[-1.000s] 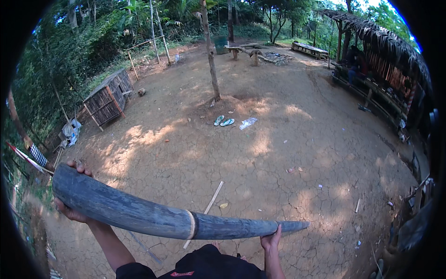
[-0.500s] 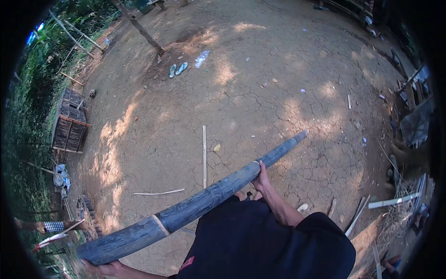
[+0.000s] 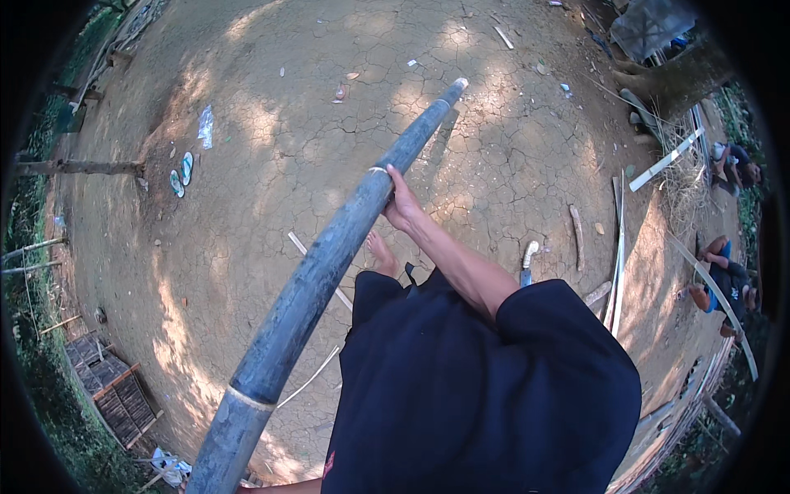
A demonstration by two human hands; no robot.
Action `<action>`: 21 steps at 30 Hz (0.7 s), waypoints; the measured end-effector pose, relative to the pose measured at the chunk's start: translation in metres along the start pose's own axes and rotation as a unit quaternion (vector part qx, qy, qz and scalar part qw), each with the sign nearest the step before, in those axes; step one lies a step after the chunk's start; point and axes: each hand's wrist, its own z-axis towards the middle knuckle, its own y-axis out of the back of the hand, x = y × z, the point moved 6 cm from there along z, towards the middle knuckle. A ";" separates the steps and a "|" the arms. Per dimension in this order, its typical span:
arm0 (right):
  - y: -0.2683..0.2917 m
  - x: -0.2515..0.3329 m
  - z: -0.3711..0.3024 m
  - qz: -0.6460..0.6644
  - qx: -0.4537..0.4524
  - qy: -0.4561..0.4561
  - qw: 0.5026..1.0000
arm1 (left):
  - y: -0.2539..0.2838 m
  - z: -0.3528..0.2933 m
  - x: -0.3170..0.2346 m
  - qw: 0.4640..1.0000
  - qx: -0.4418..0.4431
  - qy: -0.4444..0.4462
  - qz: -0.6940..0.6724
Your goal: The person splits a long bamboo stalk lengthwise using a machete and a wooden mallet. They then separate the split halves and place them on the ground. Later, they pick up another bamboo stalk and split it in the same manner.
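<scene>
A long dark grey-green bamboo pole (image 3: 311, 284) runs slantwise from the lower left to the upper middle, above the ground. Its pale cut tip points away from me. My right hand (image 3: 401, 202) is closed on it from the right side, just past a pale joint ring. At the thick near end, my left hand (image 3: 249, 490) is against the pole at the lower edge. Most of that hand is hidden behind the bamboo or cut off, so its fingers barely show. A knife (image 3: 531, 252) with a pale handle lies on the ground right of my right forearm.
Cracked dry earth surrounds my bare foot (image 3: 383, 253). Flip-flops (image 3: 187, 169) and a plastic piece (image 3: 205, 126) lie left. Bamboo strips (image 3: 617, 255), a stick (image 3: 577, 237) and a tree trunk (image 3: 675, 78) are right. Another person (image 3: 724, 272) sits far right. A slatted crate (image 3: 113, 387) stands lower left.
My view has turned right. The pole now points more steeply away from me, and its thick end has come to the lower edge. Both hands remain at the pole.
</scene>
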 end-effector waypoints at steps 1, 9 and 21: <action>-0.016 0.019 0.006 0.012 0.008 0.021 1.000 | -0.028 0.015 0.010 1.000 0.017 -0.004 -0.001; -0.005 0.081 -0.016 -0.146 -0.004 0.122 0.982 | -0.277 0.023 0.097 0.964 0.259 0.028 -0.044; 0.399 -0.143 -0.335 -0.287 -0.508 -0.120 0.803 | -0.377 -0.443 0.160 0.509 0.831 0.224 0.006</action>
